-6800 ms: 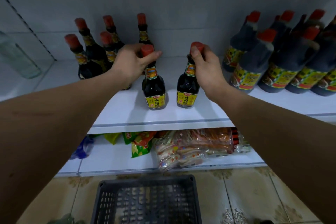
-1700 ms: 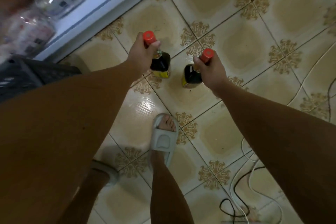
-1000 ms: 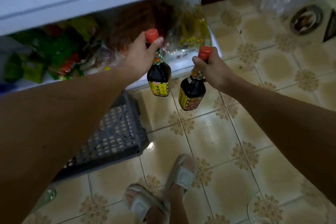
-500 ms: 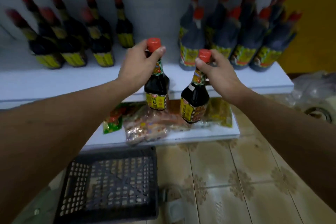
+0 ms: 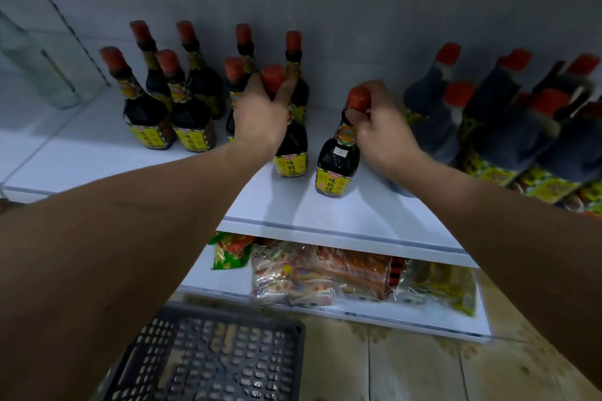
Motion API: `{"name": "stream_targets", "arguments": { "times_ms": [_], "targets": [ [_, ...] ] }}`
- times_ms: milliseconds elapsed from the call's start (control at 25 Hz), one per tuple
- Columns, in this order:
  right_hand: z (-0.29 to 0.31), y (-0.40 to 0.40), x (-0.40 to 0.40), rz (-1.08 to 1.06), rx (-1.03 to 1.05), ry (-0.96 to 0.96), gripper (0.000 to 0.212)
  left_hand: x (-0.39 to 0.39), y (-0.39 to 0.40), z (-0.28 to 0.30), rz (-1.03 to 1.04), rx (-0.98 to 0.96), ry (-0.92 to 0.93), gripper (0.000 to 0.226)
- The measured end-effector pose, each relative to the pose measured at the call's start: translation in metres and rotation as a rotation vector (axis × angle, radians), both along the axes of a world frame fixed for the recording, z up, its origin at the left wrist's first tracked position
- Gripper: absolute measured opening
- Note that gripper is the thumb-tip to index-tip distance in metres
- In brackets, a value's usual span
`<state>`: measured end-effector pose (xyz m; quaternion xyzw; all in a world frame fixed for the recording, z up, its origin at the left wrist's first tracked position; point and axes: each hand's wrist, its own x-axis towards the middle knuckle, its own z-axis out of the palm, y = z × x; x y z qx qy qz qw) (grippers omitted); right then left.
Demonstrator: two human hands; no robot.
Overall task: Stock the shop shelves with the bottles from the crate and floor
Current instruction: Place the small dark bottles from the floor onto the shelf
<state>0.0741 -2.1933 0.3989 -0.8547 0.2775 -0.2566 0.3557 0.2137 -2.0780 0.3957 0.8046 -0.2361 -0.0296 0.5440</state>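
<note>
Our fingers point(image 5: 286, 85) on the left hand point(image 5: 257, 114) curl round the neck of one dark bottle point(image 5: 291, 153), just under its red cap. This bottle sits on the white shelf point(image 5: 342, 215), or very close to it; we cannot tell if it touches down yet. Left of these fingers stand more small bottles point(image 5: 163, 114) just like it, lined up already at the back. Far left of them is a clear glass bottle point(image 5: 35, 72).

Right of these fingers, our right hand point(image 5: 384, 137) pinches the neck of a second bottle point(image 5: 337, 163) in the same way. It looks like it stands on the shelf too. Right of that hand is a bunch of bigger bottles point(image 5: 508, 127) with red caps.

Below our fingers lie snack bags point(image 5: 325, 273) on the lower shelf, and a dark crate point(image 5: 215, 358) on the floor. We see no bottles in the part of the crate that shows.

We think most of the job is done. We just need to let go of these two, then check the floor for more.
</note>
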Motion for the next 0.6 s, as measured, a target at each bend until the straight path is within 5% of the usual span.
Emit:
{"name": "stream_targets", "arguments": {
  "times_ms": [600],
  "targets": [
    [-0.012,-0.016,0.037,-0.005,0.086,0.146,0.032,0.023,-0.026,-0.025,-0.138,0.077,0.012,0.031]
  ]
}}
